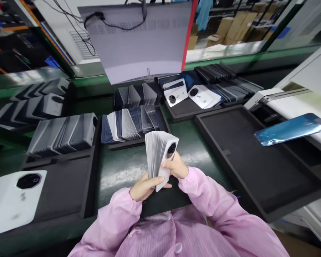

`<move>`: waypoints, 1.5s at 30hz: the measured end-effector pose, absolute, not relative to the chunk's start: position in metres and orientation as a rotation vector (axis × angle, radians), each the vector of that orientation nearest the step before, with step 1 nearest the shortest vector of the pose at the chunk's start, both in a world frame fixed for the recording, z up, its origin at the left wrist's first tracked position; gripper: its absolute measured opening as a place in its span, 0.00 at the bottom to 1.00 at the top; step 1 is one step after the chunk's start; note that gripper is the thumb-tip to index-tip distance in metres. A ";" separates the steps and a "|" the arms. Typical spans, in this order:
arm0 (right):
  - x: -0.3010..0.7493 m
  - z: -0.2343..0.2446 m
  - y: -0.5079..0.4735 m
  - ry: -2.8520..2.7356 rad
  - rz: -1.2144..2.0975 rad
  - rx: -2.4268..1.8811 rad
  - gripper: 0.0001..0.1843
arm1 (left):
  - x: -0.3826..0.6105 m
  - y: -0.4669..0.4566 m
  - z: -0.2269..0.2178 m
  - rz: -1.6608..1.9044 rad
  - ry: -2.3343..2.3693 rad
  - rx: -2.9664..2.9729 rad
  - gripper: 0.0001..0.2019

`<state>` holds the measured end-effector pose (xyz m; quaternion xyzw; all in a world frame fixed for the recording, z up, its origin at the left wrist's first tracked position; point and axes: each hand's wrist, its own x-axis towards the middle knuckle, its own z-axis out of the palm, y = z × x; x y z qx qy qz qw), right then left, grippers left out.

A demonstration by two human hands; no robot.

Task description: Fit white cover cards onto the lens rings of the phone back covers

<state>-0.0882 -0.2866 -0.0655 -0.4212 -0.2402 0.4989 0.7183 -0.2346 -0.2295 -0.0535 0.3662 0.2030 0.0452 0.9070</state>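
Observation:
A fanned stack of white phone back covers (157,153) stands upright between both my hands, just above the green bench. The nearest cover shows a black camera ring. My left hand (143,186) is closed under the stack's lower edge, thumb across the front cover. My right hand (175,167) is closed on the stack's right side. Both arms wear pink sleeves.
Black trays with rows of covers (130,123) stand behind the stack and at left (61,135). A large black tray (256,157) lies at right. One white cover (13,200) lies at lower left. A blue cover (291,129) rests on a white machine at right.

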 end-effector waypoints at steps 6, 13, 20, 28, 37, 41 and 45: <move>-0.078 -0.065 -0.288 -0.662 1.008 -1.082 0.28 | -0.240 -0.232 -0.051 0.127 0.425 0.720 0.28; -0.075 -0.055 -0.291 -0.619 1.059 -1.048 0.26 | -0.242 -0.233 -0.056 0.134 0.407 0.645 0.30; -0.072 -0.052 -0.293 -0.558 1.165 -0.985 0.29 | -0.247 -0.229 -0.056 0.095 0.324 0.503 0.31; -0.071 -0.054 -0.296 -0.568 1.202 -0.934 0.30 | -0.245 -0.234 -0.044 0.120 0.408 0.580 0.29; -0.068 -0.064 -0.299 -0.711 1.189 -0.963 0.28 | -0.247 -0.230 -0.046 0.067 0.300 1.097 0.13; -0.070 -0.064 -0.299 -0.751 1.187 -0.977 0.31 | -0.247 -0.229 -0.049 0.021 0.307 1.169 0.12; -0.075 -0.057 -0.295 -0.656 1.174 -0.962 0.26 | -0.246 -0.230 -0.056 -0.023 0.282 0.935 0.15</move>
